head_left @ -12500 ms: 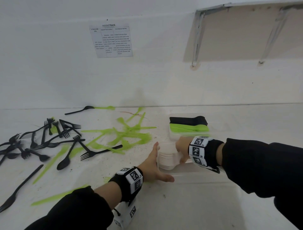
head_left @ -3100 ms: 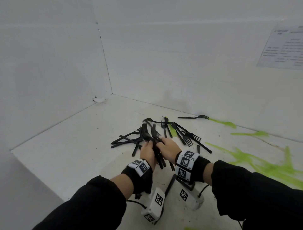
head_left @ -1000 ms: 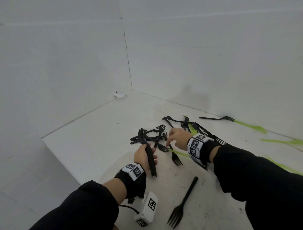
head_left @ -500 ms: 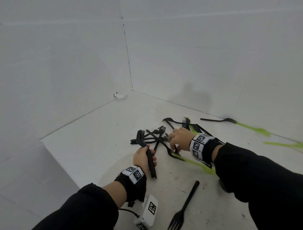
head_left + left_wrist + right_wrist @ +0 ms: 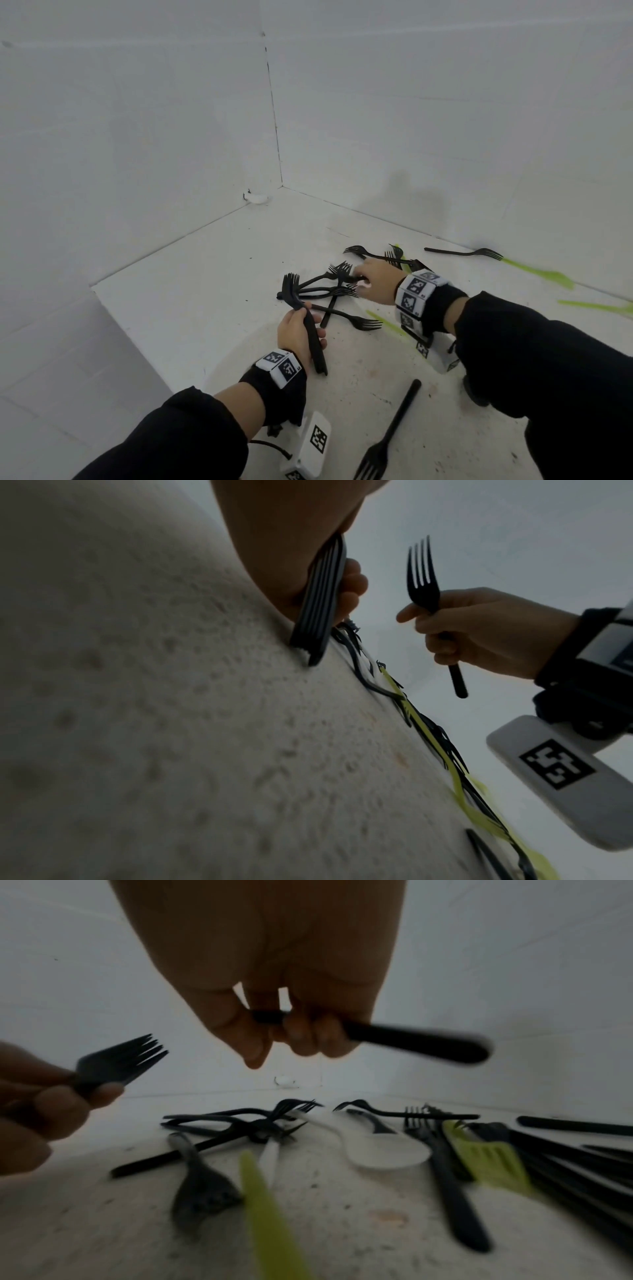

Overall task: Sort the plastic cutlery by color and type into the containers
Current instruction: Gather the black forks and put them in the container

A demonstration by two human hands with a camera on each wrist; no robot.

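In the head view my left hand grips a stack of black forks, tines up, handle ends on the white table. The left wrist view shows the stack standing on the surface. My right hand holds a single black fork just above the pile of loose black forks; its handle sticks out of my curled fingers. No containers are in view.
A black fork lies near the front edge and another by the back wall. Green knives lie to the right. A white spoon and a green fork sit among the black ones. Walls meet in the corner behind.
My right hand has picked one black fork out of the pile and lifted it. The left hand keeps its stack in the same place.
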